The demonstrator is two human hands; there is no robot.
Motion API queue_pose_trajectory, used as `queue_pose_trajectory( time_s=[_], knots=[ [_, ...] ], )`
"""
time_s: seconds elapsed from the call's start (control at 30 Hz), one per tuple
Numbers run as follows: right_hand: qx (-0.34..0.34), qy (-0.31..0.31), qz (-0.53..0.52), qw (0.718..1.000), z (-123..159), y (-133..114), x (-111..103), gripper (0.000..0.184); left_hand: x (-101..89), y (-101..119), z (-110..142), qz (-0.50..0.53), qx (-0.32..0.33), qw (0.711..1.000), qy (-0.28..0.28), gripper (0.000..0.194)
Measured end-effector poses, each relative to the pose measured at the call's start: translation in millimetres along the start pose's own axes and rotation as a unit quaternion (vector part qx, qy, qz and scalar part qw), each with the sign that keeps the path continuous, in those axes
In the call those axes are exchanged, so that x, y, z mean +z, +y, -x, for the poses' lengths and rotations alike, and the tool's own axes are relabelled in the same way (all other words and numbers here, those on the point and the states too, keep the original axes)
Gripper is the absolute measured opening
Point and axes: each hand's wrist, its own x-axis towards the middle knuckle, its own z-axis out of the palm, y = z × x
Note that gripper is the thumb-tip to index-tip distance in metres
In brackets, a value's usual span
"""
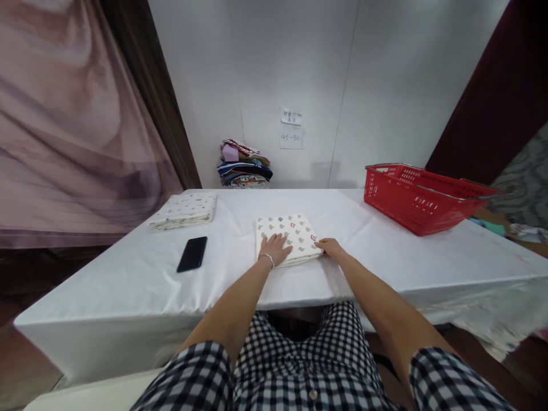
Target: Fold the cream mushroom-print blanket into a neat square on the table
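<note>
A folded cream cloth (pixel 287 232) with small printed figures lies in the middle of the white table (pixel 351 262). My left hand (pixel 274 249), a bangle on its wrist, rests flat on the cloth's near left part with fingers spread. My right hand (pixel 329 247) sits at the cloth's near right corner, fingers curled on its edge.
A second folded patterned cloth (pixel 185 210) lies at the far left, a black phone (pixel 192 254) nearer in front of it. A red plastic basket (pixel 422 197) stands at the right. A stack of folded clothes (pixel 244 164) sits against the back wall under paper notes (pixel 291 127).
</note>
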Motion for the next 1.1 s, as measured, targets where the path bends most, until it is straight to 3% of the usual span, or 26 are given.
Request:
queue_pose_trajectory(
  time_s=[0.2,0.47,0.53,0.6,0.7,0.8,0.93,1.1],
  knots=[
    [0.055,-0.015,0.029,0.998,-4,-17,-2,0.041,1.6,0,0,0.006,0.000,1.000,0.007,0.065],
    [0.050,-0.024,0.099,0.994,-3,-23,0,0.037,-3.3,-3,0,0.082,-0.021,0.996,0.029,0.060],
    [0.033,-0.023,0.112,0.993,-7,-21,0,0.035,-10.5,-8,-1,0.133,-0.094,0.984,0.076,0.058],
    [0.011,-0.017,0.123,0.992,-12,-21,1,0.032,-18.6,-15,-5,0.185,-0.206,0.954,0.118,0.058],
    [-0.014,-0.010,0.131,0.991,-21,-23,6,0.028,-27.4,-29,-13,0.237,-0.323,0.911,0.103,0.060],
    [-0.022,-0.017,0.124,0.992,-27,-27,10,0.026,-28.9,-42,-23,0.254,-0.364,0.893,0.075,0.059],
    [-0.032,-0.021,0.107,0.993,-24,-27,11,0.028,-24.5,-51,-37,0.257,-0.369,0.890,0.070,0.055],
    [-0.046,-0.006,0.084,0.995,0,-10,18,0.049,-21.8,-63,-48,0.260,-0.278,0.922,0.079,0.046]
  ],
)
